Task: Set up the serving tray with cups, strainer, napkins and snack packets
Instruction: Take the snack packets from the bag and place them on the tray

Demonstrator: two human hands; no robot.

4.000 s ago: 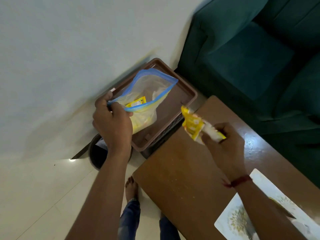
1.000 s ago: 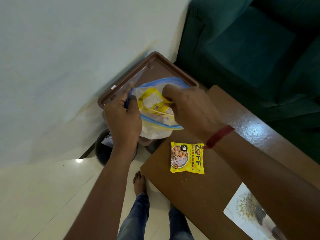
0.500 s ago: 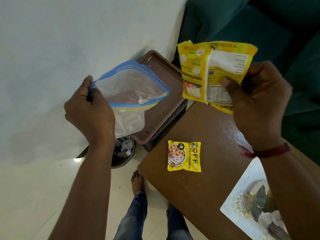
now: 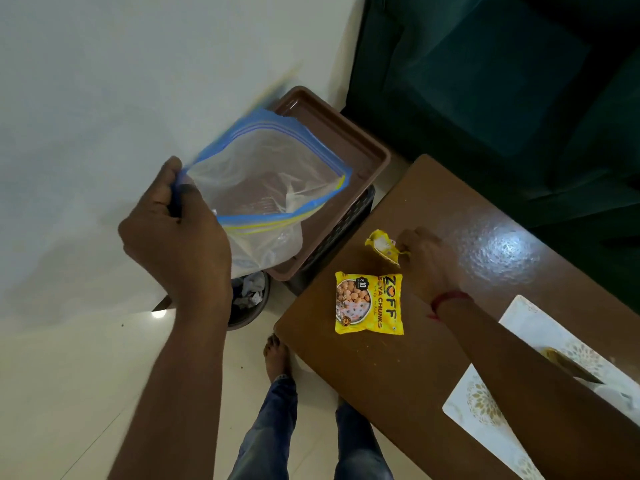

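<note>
Pinching: my right hand (image 4: 427, 263) grips a yellow packet (image 4: 382, 245) (crumpled), long axis toward the tray (image 4: 363, 147); second packet (image 4: 369, 303) below fingers; left hand (image 4: 176, 240) clasps zip bag (image 4: 263, 178).

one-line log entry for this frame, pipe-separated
left hand: holds empty zip bag | right hand: sets second snack packet on table | first snack packet: flat on table
</note>
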